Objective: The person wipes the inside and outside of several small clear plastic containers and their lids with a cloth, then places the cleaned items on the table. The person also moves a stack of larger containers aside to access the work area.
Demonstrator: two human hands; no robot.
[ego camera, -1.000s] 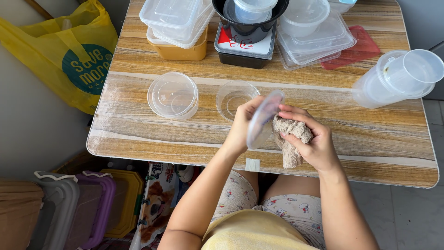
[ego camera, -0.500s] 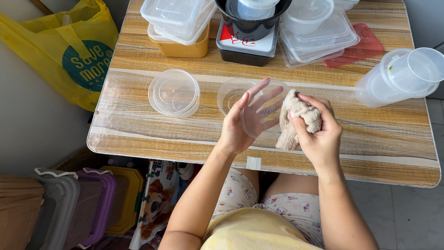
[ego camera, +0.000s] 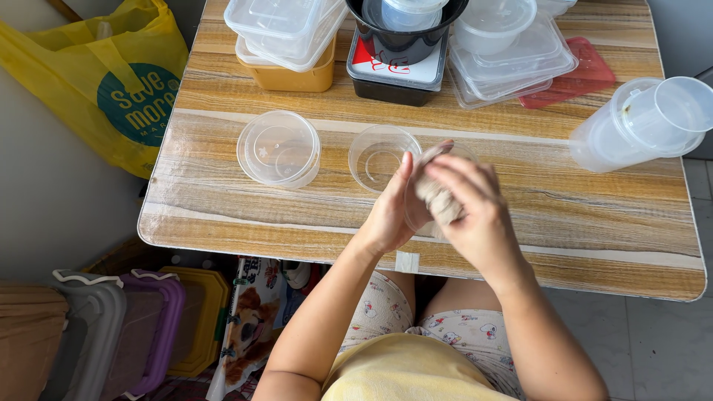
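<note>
My left hand (ego camera: 390, 212) holds a clear round plastic lid (ego camera: 417, 194) upright over the wooden table (ego camera: 223, 215). My right hand (ego camera: 471, 215) presses a beige cloth (ego camera: 437, 199) against the lid's face, and most of the lid is hidden behind that hand. Just behind my hands on the table stands an open clear round container (ego camera: 377, 157). A second clear round container with its lid on (ego camera: 278, 148) sits to its left.
Stacked plastic food boxes (ego camera: 286, 33), a black bowl (ego camera: 405, 37) and flat lids (ego camera: 512, 63) crowd the table's far edge. Tall clear tubs (ego camera: 642, 122) lie at the right. A yellow bag (ego camera: 111, 89) hangs left; storage bins (ego camera: 111, 334) stand under the table.
The lid was edge-on, then turned flat toward me with the cloth lifted off to the right. Now my right hand has brought the cloth back onto the lid.
</note>
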